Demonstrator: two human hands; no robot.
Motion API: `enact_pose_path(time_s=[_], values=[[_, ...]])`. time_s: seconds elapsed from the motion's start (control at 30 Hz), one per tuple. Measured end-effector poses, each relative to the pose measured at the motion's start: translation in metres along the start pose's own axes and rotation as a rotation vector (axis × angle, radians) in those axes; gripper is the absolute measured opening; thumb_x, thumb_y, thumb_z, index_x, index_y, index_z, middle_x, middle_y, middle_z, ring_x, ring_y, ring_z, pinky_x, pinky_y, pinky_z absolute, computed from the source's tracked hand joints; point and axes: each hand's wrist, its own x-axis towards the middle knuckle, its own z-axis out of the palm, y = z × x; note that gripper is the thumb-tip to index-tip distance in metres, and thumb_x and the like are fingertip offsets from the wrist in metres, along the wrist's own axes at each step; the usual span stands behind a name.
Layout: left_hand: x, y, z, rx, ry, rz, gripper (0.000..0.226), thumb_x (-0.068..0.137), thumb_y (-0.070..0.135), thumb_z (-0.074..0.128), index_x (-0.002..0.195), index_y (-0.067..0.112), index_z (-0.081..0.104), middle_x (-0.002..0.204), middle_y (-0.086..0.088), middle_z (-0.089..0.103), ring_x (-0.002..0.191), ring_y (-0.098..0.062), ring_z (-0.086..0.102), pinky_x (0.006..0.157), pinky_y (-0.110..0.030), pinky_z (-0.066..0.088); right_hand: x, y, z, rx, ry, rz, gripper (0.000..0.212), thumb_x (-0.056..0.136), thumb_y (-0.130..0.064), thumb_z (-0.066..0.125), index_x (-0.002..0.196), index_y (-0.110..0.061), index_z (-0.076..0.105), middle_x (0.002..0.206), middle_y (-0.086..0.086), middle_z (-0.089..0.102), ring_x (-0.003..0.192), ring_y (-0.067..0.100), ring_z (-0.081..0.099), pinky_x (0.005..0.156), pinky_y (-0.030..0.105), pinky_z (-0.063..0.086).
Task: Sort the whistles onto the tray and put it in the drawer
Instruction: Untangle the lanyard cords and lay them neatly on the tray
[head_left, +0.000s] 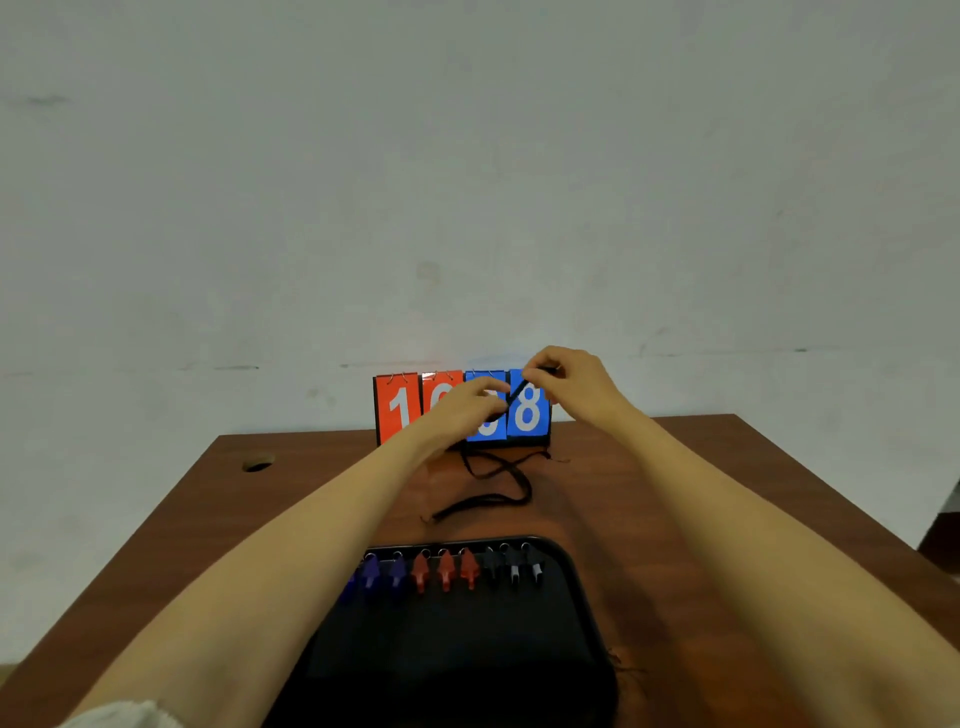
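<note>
Tray (577, 574): black, at the near edge of the table (701, 519), both forearms passing over its sides. White sleeve (119, 717) nearest, left of the tray.

One row of whistles lies along the tray's far rim, ring ends pointing away: blue whistles (384, 571) on the left, three red whistles (445, 569) in the middle, three black whistles (514, 566) on the right. The leftmost blue one is partly hidden by the left forearm.

Beyond the tray, a black cord (498, 483) lies looped on the bare table and runs up to the hands.

Left hand (462, 410): fingers curled, pinching the cord low. Right hand (571, 384): fingertips pinching its upper end. A short stretch is taut between them.

Behind the hands, further from the tray: a flip scoreboard (397, 410) with red cards on the left and blue on the right; the hands partly hide it.

Far left of the tray: a small hole (258, 462) in the tabletop. Plain wall (467, 182) behind.
</note>
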Motion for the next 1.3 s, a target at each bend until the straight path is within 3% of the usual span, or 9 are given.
enact_pose_path(time_s=[0.13, 0.2, 0.33, 0.47, 0.57, 0.7, 0.87, 1.17, 1.3], values=[[-0.016, 0.025, -0.001, 0.048, -0.036, 0.156, 0.047, 0.088, 0.04, 0.061, 0.131, 0.022, 0.051, 0.106, -0.003, 0.054, 0.089, -0.021, 0.052, 0.075, -0.029, 0.043, -0.006, -0.034, -0.011, 0.031, -0.047, -0.058, 0.012, 0.092, -0.022, 0.059, 0.092, -0.016, 0.068, 0.079, -0.008, 0.066, 0.065, 0.003, 0.058, 0.063, 0.018, 0.048], [-0.024, 0.035, -0.002, 0.02, -0.032, 0.198, 0.034, 0.091, 0.035, 0.058, 0.12, 0.019, 0.059, 0.092, 0.0, 0.059, 0.079, -0.021, 0.049, 0.067, -0.028, 0.043, -0.011, -0.047, -0.015, 0.09, -0.07, -0.063, 0.013, 0.092, -0.024, 0.058, 0.092, -0.016, 0.069, 0.078, -0.004, 0.066, 0.064, 0.008, 0.058, 0.066, 0.028, 0.05], [-0.042, 0.046, -0.006, 0.004, -0.028, 0.182, 0.017, 0.095, 0.029, 0.054, 0.09, 0.016, 0.063, 0.05, 0.013, 0.051, 0.05, -0.011, 0.031, 0.045, -0.014, 0.03, -0.019, -0.06, -0.02, 0.191, -0.066, -0.073, 0.015, 0.094, -0.023, 0.057, 0.094, -0.014, 0.069, 0.081, -0.004, 0.066, 0.058, 0.008, 0.055, 0.059, 0.017, 0.046], [-0.052, 0.051, -0.015, -0.034, 0.058, 0.165, 0.025, 0.095, 0.027, 0.053, 0.071, 0.02, 0.057, 0.059, 0.006, 0.044, 0.05, -0.008, 0.034, 0.051, -0.019, 0.029, -0.025, -0.046, -0.016, 0.139, 0.035, 0.012, 0.022, 0.097, -0.021, 0.048, 0.116, -0.019, 0.059, 0.112, -0.002, 0.06, 0.067, 0.013, 0.053, 0.056, 0.019, 0.042], [-0.055, 0.054, -0.023, -0.074, 0.114, 0.167, 0.023, 0.095, 0.026, 0.053, 0.076, 0.015, 0.059, 0.065, 0.003, 0.048, 0.054, -0.01, 0.037, 0.054, -0.021, 0.031, -0.038, -0.031, -0.004, 0.116, -0.146, 0.139, 0.037, 0.093, -0.018, 0.05, 0.13, -0.019, 0.046, 0.125, 0.003, 0.055, 0.074, 0.014, 0.055, 0.061, 0.023, 0.046], [-0.063, 0.06, -0.028, -0.074, 0.145, 0.167, 0.02, 0.096, 0.025, 0.052, 0.085, 0.012, 0.062, 0.071, 0.003, 0.052, 0.055, -0.009, 0.039, 0.054, -0.019, 0.032, -0.058, -0.028, 0.011, -0.004, -0.365, 0.141, 0.026, 0.091, -0.038, 0.058, 0.109, -0.019, 0.06, 0.111, 0.002, 0.062, 0.072, 0.011, 0.058, 0.08, 0.032, 0.051], [-0.074, 0.057, -0.041, -0.034, 0.241, 0.184, 0.024, 0.096, 0.027, 0.05, 0.092, 0.01, 0.066, 0.075, 0.004, 0.054, 0.058, -0.009, 0.042, 0.055, -0.02, 0.035, -0.063, -0.025, 0.017, -0.119, -0.356, 0.127, 0.026, 0.092, -0.025, 0.055, 0.067, -0.018, 0.053, 0.102, 0.013, 0.069, 0.086, 0.022, 0.063, 0.083, 0.032, 0.048], [-0.087, 0.011, -0.063, 0.015, 0.296, -0.142, 0.026, 0.093, 0.021, 0.055, 0.068, 0.015, 0.05, 0.069, -0.002, 0.051, 0.057, -0.013, 0.044, 0.054, -0.021, 0.037, -0.067, -0.024, -0.009, -0.069, -0.189, 0.144, 0.02, 0.098, -0.015, 0.047, 0.103, -0.003, 0.062, 0.092, 0.011, 0.068, 0.058, 0.006, 0.059, 0.055, 0.01, 0.045], [-0.098, 0.001, -0.055, 0.173, 0.086, -0.134, 0.015, 0.09, 0.03, 0.061, 0.089, 0.017, 0.054, 0.091, -0.002, 0.056, 0.082, -0.018, 0.052, 0.072, -0.025, 0.044, -0.064, -0.046, -0.014, 0.085, -0.112, 0.089, 0.012, 0.097, -0.014, 0.05, 0.102, -0.003, 0.053, 0.087, 0.011, 0.071, 0.067, 0.019, 0.067, 0.072, 0.029, 0.059]])
